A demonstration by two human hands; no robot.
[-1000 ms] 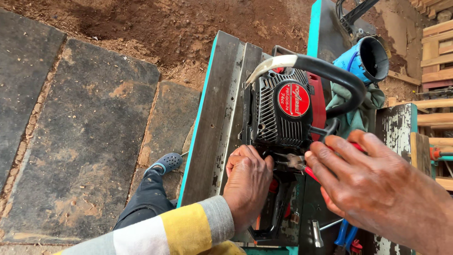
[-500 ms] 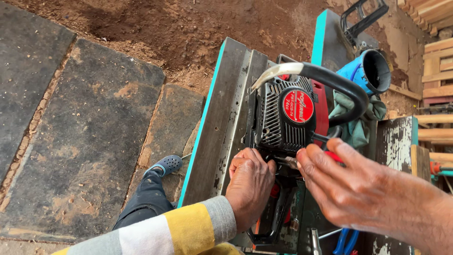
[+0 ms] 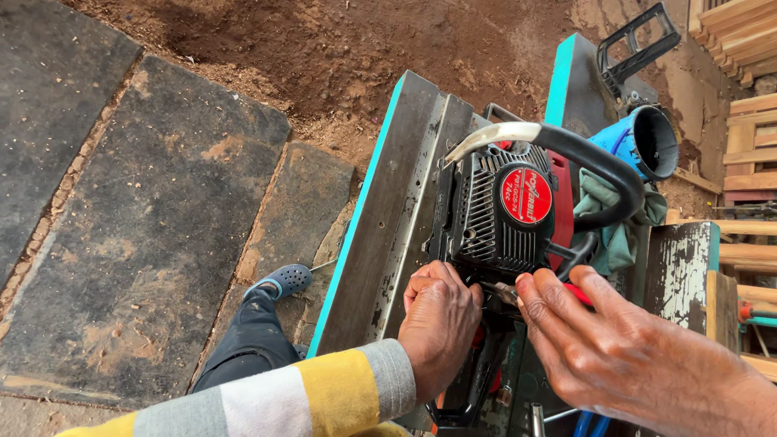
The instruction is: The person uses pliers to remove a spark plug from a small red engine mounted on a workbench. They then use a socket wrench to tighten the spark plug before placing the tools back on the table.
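Note:
A black and red chainsaw engine body [image 3: 506,214] with a curved black front handle [image 3: 595,162] lies on a worn workbench [image 3: 401,218] with turquoise edges. My left hand [image 3: 437,328], in a yellow, grey and white striped sleeve, presses on the lower edge of the black ribbed housing with curled fingers. My right hand [image 3: 607,336] reaches in from the right, and its fingertips pinch a small metal tool with a red handle [image 3: 576,293] at the housing's lower edge. What the left fingers hold, if anything, is hidden.
A blue cylindrical container [image 3: 643,142] and a green cloth [image 3: 611,218] lie behind the saw. My leg and blue shoe [image 3: 279,283] stand on dark stone slabs [image 3: 146,226]. Bare soil lies beyond. Wooden pallets [image 3: 749,137] stack at the right.
The camera view has shifted slightly, so the saw sits lower and more central. My right hand has closed in on the housing's lower edge; my left hand stays in place.

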